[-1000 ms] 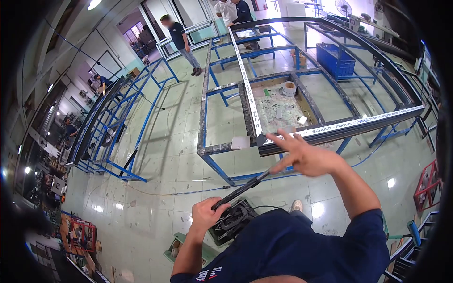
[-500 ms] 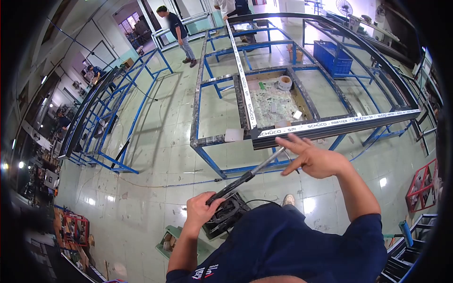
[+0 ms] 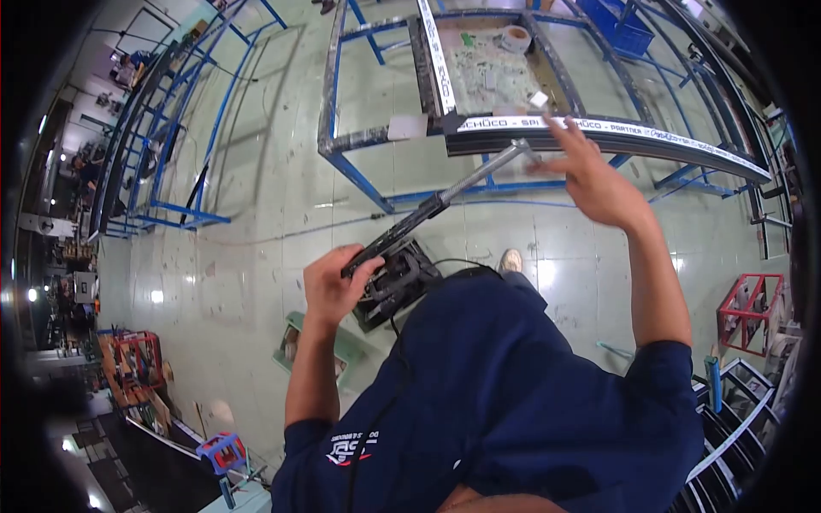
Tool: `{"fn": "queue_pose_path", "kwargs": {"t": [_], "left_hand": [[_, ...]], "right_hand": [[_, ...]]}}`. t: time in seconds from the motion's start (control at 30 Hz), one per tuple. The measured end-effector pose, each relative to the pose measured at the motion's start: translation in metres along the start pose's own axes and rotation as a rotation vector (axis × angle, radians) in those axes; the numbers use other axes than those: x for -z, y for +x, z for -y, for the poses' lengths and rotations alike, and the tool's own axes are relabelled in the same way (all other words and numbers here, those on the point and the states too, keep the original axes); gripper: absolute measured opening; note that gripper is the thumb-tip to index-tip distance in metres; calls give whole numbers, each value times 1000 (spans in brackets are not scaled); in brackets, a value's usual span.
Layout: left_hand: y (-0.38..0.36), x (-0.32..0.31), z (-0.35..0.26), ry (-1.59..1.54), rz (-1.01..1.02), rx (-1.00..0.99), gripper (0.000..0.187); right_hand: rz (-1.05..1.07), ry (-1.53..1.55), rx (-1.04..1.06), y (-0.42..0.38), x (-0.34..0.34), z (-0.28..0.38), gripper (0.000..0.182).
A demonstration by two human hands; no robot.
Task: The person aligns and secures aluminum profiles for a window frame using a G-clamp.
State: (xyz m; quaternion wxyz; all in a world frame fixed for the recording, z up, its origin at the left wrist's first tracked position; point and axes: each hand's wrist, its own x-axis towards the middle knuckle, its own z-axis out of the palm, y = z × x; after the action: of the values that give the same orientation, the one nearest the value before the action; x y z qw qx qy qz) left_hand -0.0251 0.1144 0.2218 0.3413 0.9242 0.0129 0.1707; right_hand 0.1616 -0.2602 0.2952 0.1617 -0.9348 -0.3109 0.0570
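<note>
Head view, from above. I am watching two bare hands working well apart at opposite ends of one long tool [image 3: 409, 226], which is slanting over the floor in front of the body. The left hand [image 3: 329, 286] is clamping the tool's black end; the right hand [image 3: 599, 184] is spreading its fingers beside the bare metal tip [image 3: 517, 147], and whether a finger is touching it I cannot tell through the blur.

For good handling, I am judging that the left grip should be carrying the weight and holding the slant, with the right fingers lightly guiding the tip and staying clear of the bar's edge.

Around the tool, the black bar [image 3: 479, 145] with its lettered white strip [image 3: 616, 128] is lying along the near side of the blue-legged frame [image 3: 359, 181], its corner sitting close to the tip and narrowing the room there. A roll of tape [image 3: 516, 38] and a white block [image 3: 538, 99] are resting on the stained board [image 3: 487, 68] beyond. Below the left hand, a crate of dark parts [image 3: 398, 282] is crowding the space; a green box [image 3: 342, 359] is standing nearby, and a thin cord [image 3: 466, 263] is looping near the shirt, where it could be snagging
</note>
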Motion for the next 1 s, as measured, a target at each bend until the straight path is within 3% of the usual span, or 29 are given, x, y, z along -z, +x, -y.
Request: {"fn": "queue_pose_path", "kwargs": {"t": [0.13, 0.17, 0.2, 0.27, 0.33, 0.47, 0.53, 0.67, 0.73, 0.77, 0.8, 0.83, 0.87, 0.9, 0.93, 1.0], "left_hand": [[0, -5, 5, -10, 3, -77, 30], [0, -5, 8, 100, -19, -206, 35], [0, -6, 10, 214, -44, -330, 40], [0, -3, 3, 270, -77, -328, 46], [0, -2, 0, 329, -83, -404, 45], [2, -5, -3, 390, -28, -415, 50], [3, -6, -3, 379, 14, -372, 53], [0, -17, 7, 296, -97, -279, 49], [0, -21, 5, 133, -105, -105, 41], [4, -25, 1, 0, -152, -74, 27], [7, -29, 2, 0, -147, -80, 27], [9, -34, 6, -112, -110, 89, 24], [10, -39, 9, -221, -70, 262, 24], [19, -49, 9, -377, -93, 361, 30], [27, -61, 17, -371, -85, 358, 30], [40, -84, 34, -665, -141, 405, 33]], "right_hand": [[-89, 332, 93, 23, 6, 9, 72], [-97, 501, 169, 24, 18, 20, 70], [-93, 420, 253, 18, 26, 21, 71], [-61, 341, 366, 0, 29, 15, 71], [137, 326, 251, -14, 29, 7, 68], [154, 159, 81, -8, 1, 5, 63], [-28, -224, 83, 3, -2, 22, 60], [-162, -325, 135, 9, -3, 26, 57], [-159, -391, 126, 14, -2, 17, 56], [-214, -438, 81, 19, -7, 7, 56], [-270, -481, 35, 25, -10, 0, 56], [-227, -493, -24, 33, -8, -1, 61], [-226, -486, -34, 41, -9, -3, 61], [-272, -281, 27, 49, -11, -5, 63], [-322, -77, 89, 58, -13, -5, 65], [-330, 29, 121, 74, -13, 4, 66]]}}
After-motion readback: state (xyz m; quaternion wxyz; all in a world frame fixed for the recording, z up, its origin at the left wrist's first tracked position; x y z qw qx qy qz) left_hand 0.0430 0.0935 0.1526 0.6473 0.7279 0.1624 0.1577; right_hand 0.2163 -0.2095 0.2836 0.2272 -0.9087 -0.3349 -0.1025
